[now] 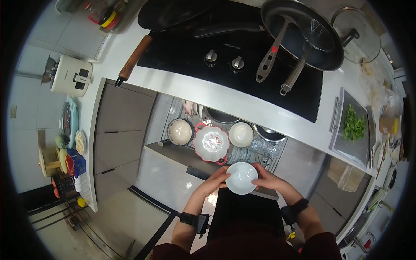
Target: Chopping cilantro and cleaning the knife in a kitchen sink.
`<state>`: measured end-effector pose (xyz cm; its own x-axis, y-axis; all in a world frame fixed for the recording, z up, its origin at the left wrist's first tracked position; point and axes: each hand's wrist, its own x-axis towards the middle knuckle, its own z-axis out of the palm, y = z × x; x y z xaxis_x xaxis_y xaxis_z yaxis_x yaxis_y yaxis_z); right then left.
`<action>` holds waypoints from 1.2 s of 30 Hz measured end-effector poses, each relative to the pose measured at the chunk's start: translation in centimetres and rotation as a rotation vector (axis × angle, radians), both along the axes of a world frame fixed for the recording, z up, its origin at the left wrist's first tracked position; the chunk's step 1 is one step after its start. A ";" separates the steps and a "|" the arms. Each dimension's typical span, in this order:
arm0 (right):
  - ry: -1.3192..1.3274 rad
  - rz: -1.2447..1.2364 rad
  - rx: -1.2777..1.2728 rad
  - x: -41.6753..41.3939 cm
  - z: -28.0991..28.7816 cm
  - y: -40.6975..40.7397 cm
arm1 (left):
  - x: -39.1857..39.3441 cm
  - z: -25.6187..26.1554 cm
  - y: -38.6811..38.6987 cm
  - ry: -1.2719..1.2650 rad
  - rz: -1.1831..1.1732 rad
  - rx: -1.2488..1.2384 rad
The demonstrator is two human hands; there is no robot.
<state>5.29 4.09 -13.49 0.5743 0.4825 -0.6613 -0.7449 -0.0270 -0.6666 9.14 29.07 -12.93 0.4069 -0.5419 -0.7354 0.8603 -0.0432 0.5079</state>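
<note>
My left hand (218,178) and my right hand (264,177) grip a white bowl (242,178) from opposite sides, just above the front of a pulled-out wire dish drawer (169,150). In the drawer lie a scalloped red-rimmed dish with a rabbit picture (212,143), a patterned round bowl (180,131) at the left and a cream bowl (241,134) farther right. Close to the held bowl are a row of small bowls (239,155) and several clear glasses (266,159). A metal pan or basin (269,133) is partly under the counter edge.
Above the drawer is a black cooktop (182,58) with a wooden-handled pan (135,58) and a frying pan (336,61) holding a slotted turner (271,58) and a strainer (294,74). Chopped greens (354,123) lie on a board (344,97) at right. Counters flank both sides.
</note>
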 end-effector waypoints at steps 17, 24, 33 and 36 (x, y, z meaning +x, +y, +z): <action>0.328 -0.115 -0.380 -2.6 -14.0 1.9 | -0.3 1.5 6.7 -0.017 0.369 0.051; 0.373 -0.232 -0.549 -3.1 -20.1 4.3 | -1.8 1.1 8.0 -0.022 0.573 0.115; 0.111 -0.181 -0.972 -0.9 -17.9 5.8 | -3.2 0.5 8.6 0.014 0.603 0.188; 0.200 -0.153 -0.974 -0.6 -17.9 5.7 | -3.3 0.4 8.5 0.008 0.594 0.189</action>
